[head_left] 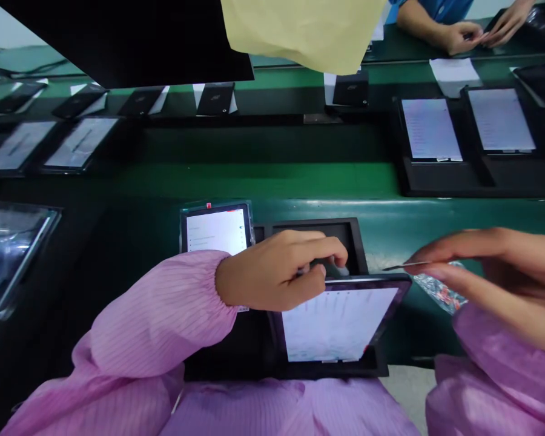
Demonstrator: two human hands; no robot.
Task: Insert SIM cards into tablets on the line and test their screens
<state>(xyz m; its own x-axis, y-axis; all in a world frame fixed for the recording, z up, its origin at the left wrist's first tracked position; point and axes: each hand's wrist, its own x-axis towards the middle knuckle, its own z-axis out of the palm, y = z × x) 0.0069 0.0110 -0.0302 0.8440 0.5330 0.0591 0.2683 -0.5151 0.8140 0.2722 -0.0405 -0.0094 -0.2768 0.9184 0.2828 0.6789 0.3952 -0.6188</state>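
Tablet (340, 324) top edge touched by left hand (277, 272), right hand (472, 260) pinching thin tool (404, 265)

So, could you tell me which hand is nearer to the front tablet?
Left. The left hand has its fingers on the top edge of the front tablet; the right hand is off its upper right corner, apart from it, holding a thin pin.

Beyond the left hand (272, 269) runs a long green work surface (263, 178); farther off, black trays (436, 175) bear lit white-screened tablets (430, 128).
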